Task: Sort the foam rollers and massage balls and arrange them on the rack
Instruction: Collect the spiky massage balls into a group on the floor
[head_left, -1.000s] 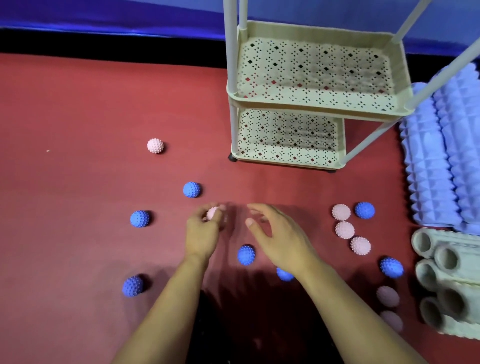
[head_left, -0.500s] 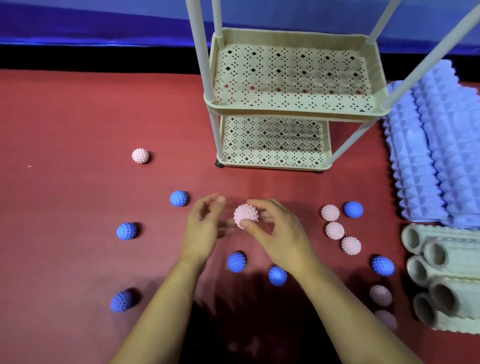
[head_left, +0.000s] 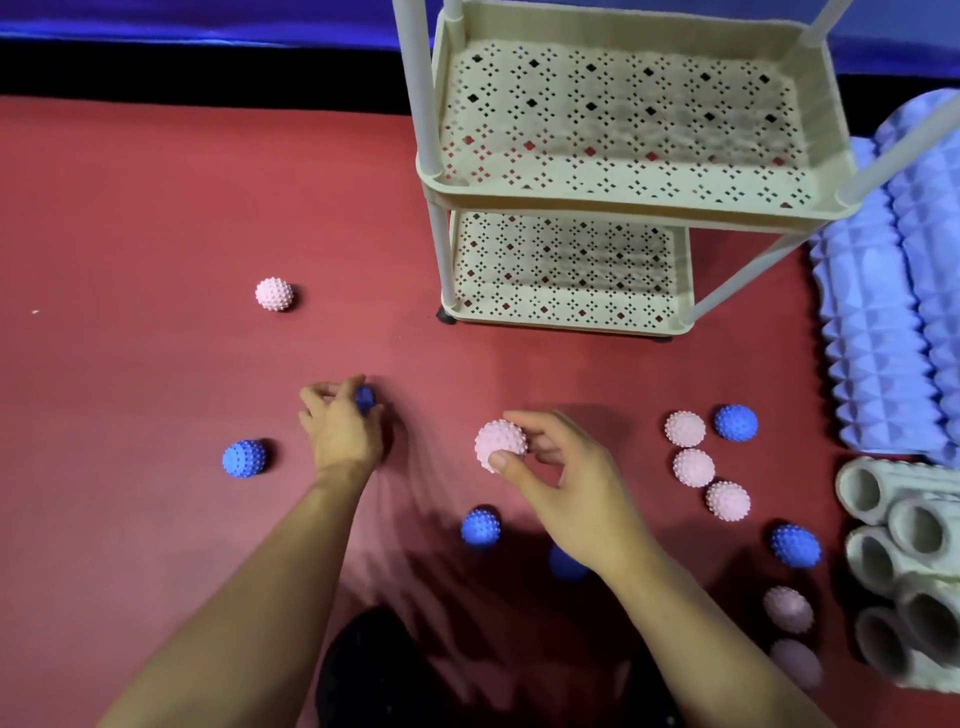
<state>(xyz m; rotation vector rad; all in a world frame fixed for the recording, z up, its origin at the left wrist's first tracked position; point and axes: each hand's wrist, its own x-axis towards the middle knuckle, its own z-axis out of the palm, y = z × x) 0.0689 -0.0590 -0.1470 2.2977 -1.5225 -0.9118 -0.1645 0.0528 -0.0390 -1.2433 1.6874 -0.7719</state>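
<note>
**Two hands on two balls, rack not yet loaded**

The right hand (head_left: 566, 493) pinches a pink spiked ball (head_left: 500, 444) between thumb and fingertips, lifted just off the red mat (head_left: 130, 234); the left hand (head_left: 340, 434) curls over a blue ball (head_left: 365, 398) at its one o'clock, but the blur hides whether the fingers truly grip it or only touch it; the rack (head_left: 623, 205) stands at twelve o'clock from the hands, and both perforated shelves in view carry nothing.

Other balls lie scattered: a pink one (head_left: 274, 294) at ten o'clock from the left hand, a blue one (head_left: 244, 458) at its nine o'clock, another blue one (head_left: 481, 527) at six o'clock from the held pink ball; three pink balls (head_left: 693, 466) and a blue one (head_left: 735, 422) cluster at three o'clock from the right hand; purple foam rollers (head_left: 878, 338) and grey rollers (head_left: 904, 540) lie at the far right.

Risks, as I judge them: the pink ball is held only at its edge, so a quick swing towards the rack could let it slip and roll; the blue ball may squirt away if the left fingers close off-centre; round balls dropped on a shelf may roll to its rim; colours could get mixed if both hands unload together.
</note>
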